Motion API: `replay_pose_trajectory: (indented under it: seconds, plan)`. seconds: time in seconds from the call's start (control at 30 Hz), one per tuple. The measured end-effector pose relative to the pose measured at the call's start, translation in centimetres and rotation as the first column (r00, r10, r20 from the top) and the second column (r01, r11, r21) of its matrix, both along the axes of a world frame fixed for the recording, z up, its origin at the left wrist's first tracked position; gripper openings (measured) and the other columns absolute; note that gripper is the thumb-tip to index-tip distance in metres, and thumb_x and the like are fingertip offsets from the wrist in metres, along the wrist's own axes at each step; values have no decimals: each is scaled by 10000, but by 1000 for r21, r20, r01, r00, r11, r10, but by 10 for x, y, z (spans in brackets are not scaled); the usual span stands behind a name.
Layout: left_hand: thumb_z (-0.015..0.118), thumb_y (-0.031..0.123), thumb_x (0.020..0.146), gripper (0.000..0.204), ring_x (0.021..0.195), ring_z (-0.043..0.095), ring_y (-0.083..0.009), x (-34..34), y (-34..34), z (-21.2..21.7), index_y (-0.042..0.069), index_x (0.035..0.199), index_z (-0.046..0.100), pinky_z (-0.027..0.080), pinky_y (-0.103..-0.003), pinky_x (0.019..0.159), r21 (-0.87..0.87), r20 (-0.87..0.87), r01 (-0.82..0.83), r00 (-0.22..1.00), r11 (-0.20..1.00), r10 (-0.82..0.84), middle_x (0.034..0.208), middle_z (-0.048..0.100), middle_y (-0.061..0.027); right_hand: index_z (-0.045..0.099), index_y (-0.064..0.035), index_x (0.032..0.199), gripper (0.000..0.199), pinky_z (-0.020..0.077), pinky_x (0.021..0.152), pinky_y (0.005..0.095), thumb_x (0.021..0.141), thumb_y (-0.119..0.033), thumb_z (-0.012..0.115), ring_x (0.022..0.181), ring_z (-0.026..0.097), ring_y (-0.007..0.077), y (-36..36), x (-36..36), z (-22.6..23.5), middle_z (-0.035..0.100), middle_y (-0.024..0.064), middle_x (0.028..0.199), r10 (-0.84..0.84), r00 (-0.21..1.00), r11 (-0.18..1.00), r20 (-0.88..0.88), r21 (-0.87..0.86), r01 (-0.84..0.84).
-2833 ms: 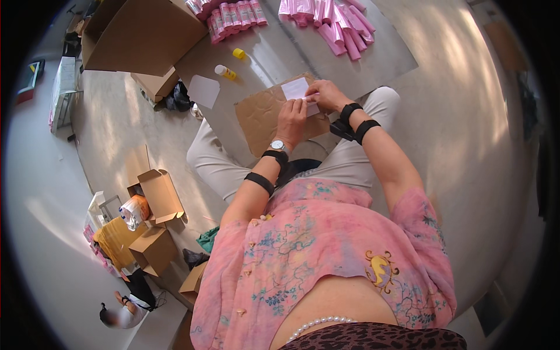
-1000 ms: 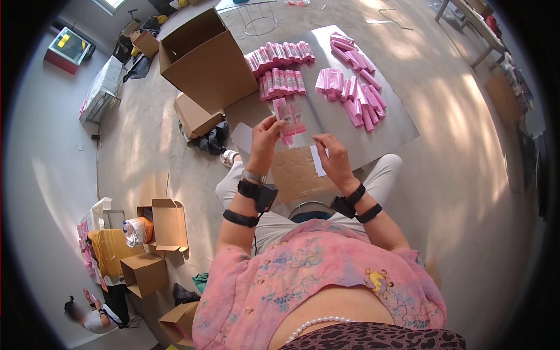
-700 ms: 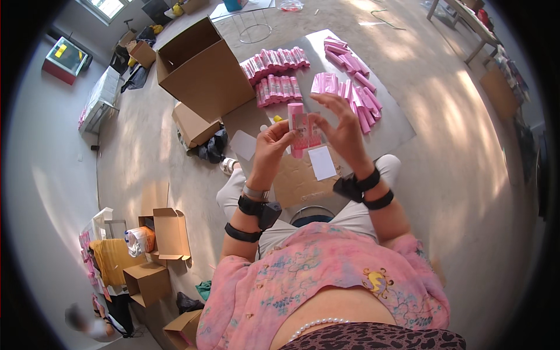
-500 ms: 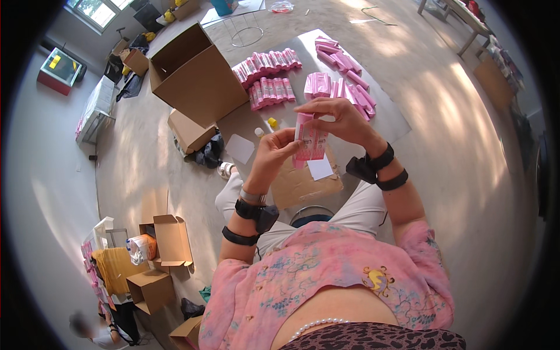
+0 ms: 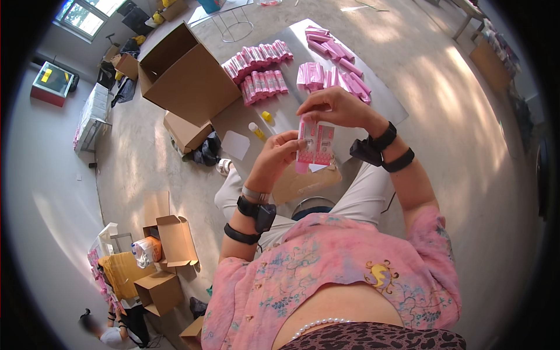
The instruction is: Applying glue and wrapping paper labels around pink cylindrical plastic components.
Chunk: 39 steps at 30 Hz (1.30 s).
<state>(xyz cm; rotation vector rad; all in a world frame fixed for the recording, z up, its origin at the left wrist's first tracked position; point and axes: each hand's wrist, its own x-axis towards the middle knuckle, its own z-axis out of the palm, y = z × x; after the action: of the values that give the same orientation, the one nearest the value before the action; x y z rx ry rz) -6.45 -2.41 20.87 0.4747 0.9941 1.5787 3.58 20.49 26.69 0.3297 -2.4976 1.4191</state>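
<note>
In front of my chest, my left hand grips a pink roll with a flat pink-and-white printed label against it, thumb pressing on the label's face. My right hand is bent over the top, its fingertips closed on the upper edge of the label and roll. On the table beyond are labelled pink rolls in two rows at the left and plain pink rolls in loose piles at the right. Nearer my left hand lie a yellow glue stick, apparently uncapped, and a yellow cap.
A large open cardboard box stands at the table's left. A cardboard sheet lies below my hands, a white card left of them. More open boxes stand at the lower left, where another person sits.
The label has turned from a slanted position to face me more flatly, and my right fingers have shifted along its top edge. The view has shifted slightly, showing more of the glue stick.
</note>
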Motion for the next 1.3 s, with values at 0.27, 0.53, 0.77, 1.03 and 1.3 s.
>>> replay_pose_trajectory:
  seconds: [0.27,0.53,0.77,1.03,1.3]
  plan:
    - [677,140,1005,275,933,734,-147,3,0,-7,-26,1225,678,583,-300,879,25,124,12,992,1000,-15,1058,749,-74,748,-5,1212,273,576,851,268,985,-156,733,936,722,116,9,-1,-1,785,94,1041,20,982,999,188,-39,-13]
    - [686,110,994,265,940,732,-152,2,-5,-13,-22,1224,677,584,-310,892,7,119,67,991,998,-67,1058,748,-78,737,3,1232,315,587,898,284,966,-165,758,955,730,142,20,-8,1,775,112,1113,138,942,989,307,-99,-113]
    - [665,119,998,279,954,730,-148,5,-4,-15,-35,1230,657,583,-310,899,23,164,37,986,999,-40,1083,738,-84,707,13,1265,299,572,927,277,974,-11,642,1015,714,130,16,-4,4,764,92,1115,218,933,973,287,-131,-188]
    - [667,124,995,241,924,713,-107,-26,-7,-28,-2,1199,687,571,-262,856,22,-39,-302,952,953,302,1050,739,-57,717,3,1176,256,576,852,318,980,26,553,944,739,184,-37,2,-15,764,128,1012,-380,922,903,-68,-241,354]
    - [771,46,890,312,893,699,-244,3,26,40,23,1193,700,559,-344,783,536,-831,-577,-232,616,506,1018,718,-98,486,58,1481,435,508,1028,311,1083,-105,555,1228,632,183,-112,-9,-37,663,184,1351,-461,887,717,-27,-600,354]
